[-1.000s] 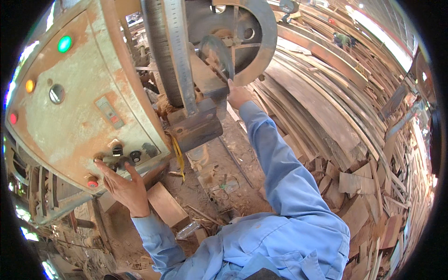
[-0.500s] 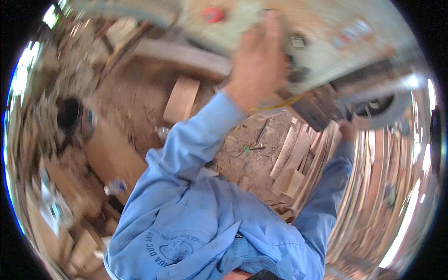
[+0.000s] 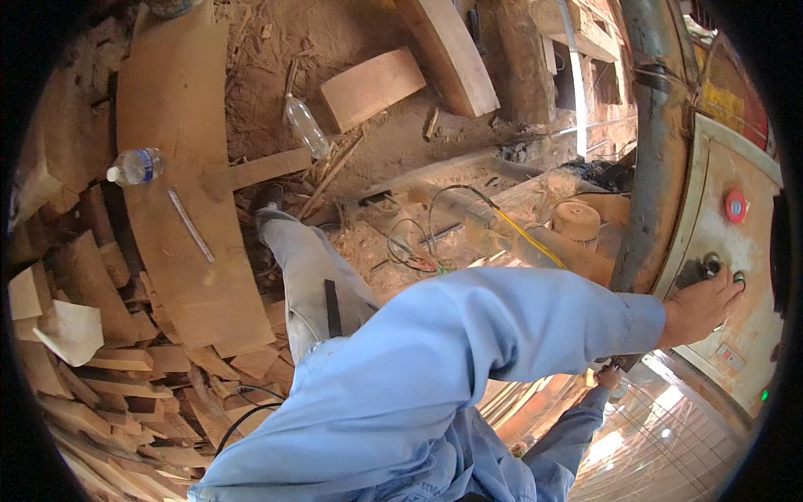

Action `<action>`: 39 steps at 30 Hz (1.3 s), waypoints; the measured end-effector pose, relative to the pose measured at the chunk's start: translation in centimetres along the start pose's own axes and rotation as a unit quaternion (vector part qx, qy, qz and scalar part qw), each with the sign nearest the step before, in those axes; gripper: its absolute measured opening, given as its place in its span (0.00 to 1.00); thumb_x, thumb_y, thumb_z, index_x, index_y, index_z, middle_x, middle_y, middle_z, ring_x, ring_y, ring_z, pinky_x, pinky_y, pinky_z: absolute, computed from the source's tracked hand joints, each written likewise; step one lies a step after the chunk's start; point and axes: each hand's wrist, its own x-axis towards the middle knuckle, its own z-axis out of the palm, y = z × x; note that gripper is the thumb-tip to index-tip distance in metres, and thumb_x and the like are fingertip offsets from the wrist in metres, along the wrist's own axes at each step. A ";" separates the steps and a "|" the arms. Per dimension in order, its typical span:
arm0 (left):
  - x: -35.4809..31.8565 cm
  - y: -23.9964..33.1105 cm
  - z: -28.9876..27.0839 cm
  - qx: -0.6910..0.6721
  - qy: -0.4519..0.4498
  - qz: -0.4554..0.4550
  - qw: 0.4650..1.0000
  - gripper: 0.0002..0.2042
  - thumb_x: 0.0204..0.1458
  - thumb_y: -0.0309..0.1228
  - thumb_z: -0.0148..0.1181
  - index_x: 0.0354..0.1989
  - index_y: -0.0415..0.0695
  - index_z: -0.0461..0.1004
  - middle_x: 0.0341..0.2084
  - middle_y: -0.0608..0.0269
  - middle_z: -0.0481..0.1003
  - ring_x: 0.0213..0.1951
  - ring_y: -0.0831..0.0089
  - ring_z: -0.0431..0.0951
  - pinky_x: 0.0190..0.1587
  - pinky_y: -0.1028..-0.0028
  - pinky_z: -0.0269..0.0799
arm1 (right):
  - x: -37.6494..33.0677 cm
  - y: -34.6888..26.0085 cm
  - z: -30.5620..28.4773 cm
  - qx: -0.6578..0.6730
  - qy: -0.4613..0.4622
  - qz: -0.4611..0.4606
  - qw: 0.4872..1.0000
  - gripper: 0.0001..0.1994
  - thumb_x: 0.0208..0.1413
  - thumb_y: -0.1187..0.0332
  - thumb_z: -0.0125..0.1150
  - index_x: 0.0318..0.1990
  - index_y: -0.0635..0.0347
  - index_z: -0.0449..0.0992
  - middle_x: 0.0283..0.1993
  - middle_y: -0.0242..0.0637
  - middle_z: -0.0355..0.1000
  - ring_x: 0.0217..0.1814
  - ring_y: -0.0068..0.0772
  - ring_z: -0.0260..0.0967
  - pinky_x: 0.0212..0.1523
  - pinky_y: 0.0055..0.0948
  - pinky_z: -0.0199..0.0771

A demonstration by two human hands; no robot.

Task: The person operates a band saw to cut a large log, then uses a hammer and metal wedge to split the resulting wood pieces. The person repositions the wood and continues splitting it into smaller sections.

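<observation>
Reaching with the unclenched left hand (image 3: pixel 698 313) to the small round dark button (image 3: pixel 739 279) inside the near edge of the rust-stained pale metal panel (image 3: pixel 743 247). Seemingly operating controls, needing steady fingertip pressure. Beyond, cannot tell the grip of the right hand (image 3: pixel 609 376).

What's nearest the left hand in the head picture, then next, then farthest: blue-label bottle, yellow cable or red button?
From the left hand:
1. Red button, above it on the panel.
2. Yellow cable, to the picture's left.
3. Blue-label bottle, at the far left.
</observation>
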 end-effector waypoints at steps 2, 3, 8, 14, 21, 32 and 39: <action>-0.2 0.0 -0.4 0.024 -0.012 0.024 0.999 0.25 0.58 0.35 0.43 0.62 0.33 0.62 0.63 0.42 0.60 0.59 0.46 0.64 0.62 0.50 0.54 | 0.1 0.2 -0.5 0.017 0.009 0.007 1.000 0.12 0.51 0.68 0.55 0.41 0.63 0.72 0.30 0.51 0.71 0.33 0.56 0.69 0.34 0.48 0.71; -0.1 -0.2 -0.6 0.022 -0.011 0.021 0.999 0.26 0.58 0.35 0.43 0.62 0.32 0.62 0.63 0.42 0.60 0.59 0.46 0.64 0.62 0.50 0.54 | 0.1 0.1 -0.7 0.021 0.014 0.009 1.000 0.12 0.51 0.68 0.55 0.41 0.63 0.72 0.29 0.51 0.71 0.32 0.55 0.69 0.33 0.48 0.71; 0.7 -0.2 -1.2 0.005 -0.001 0.004 1.000 0.27 0.59 0.35 0.42 0.64 0.32 0.59 0.64 0.41 0.59 0.59 0.46 0.64 0.62 0.50 0.53 | 0.0 0.0 -1.3 0.046 0.037 0.021 0.998 0.11 0.51 0.68 0.56 0.40 0.62 0.72 0.28 0.49 0.70 0.30 0.54 0.69 0.31 0.46 0.71; 0.4 -0.6 -1.6 0.033 -0.026 0.053 0.998 0.27 0.59 0.35 0.43 0.64 0.32 0.59 0.64 0.42 0.59 0.59 0.44 0.63 0.61 0.48 0.54 | 0.1 1.7 -0.2 0.055 0.052 0.015 0.997 0.10 0.50 0.68 0.56 0.39 0.61 0.71 0.25 0.48 0.70 0.27 0.53 0.69 0.28 0.45 0.71; 1.4 -0.7 -2.7 0.039 -0.031 0.084 0.995 0.22 0.59 0.36 0.44 0.59 0.38 0.69 0.65 0.45 0.58 0.62 0.44 0.61 0.60 0.43 0.54 | 0.0 2.0 0.9 -0.043 0.111 -0.084 0.989 0.09 0.50 0.66 0.56 0.38 0.60 0.71 0.23 0.46 0.69 0.24 0.50 0.68 0.25 0.42 0.70; 2.6 -0.7 -4.5 0.063 -0.071 0.147 0.985 0.23 0.57 0.35 0.47 0.59 0.39 0.69 0.65 0.46 0.59 0.64 0.44 0.59 0.59 0.45 0.56 | -1.0 -1.4 -0.5 -0.070 0.196 -0.149 0.967 0.15 0.57 0.60 0.50 0.43 0.62 0.70 0.24 0.37 0.66 0.22 0.32 0.65 0.24 0.38 0.67; 2.9 -0.3 -5.2 0.052 -0.077 0.145 0.985 0.23 0.57 0.36 0.48 0.59 0.38 0.69 0.64 0.46 0.60 0.64 0.45 0.59 0.60 0.44 0.55 | -1.1 -2.6 -1.8 0.305 0.037 0.152 0.939 0.14 0.54 0.62 0.51 0.40 0.66 0.70 0.22 0.41 0.67 0.23 0.39 0.65 0.25 0.39 0.66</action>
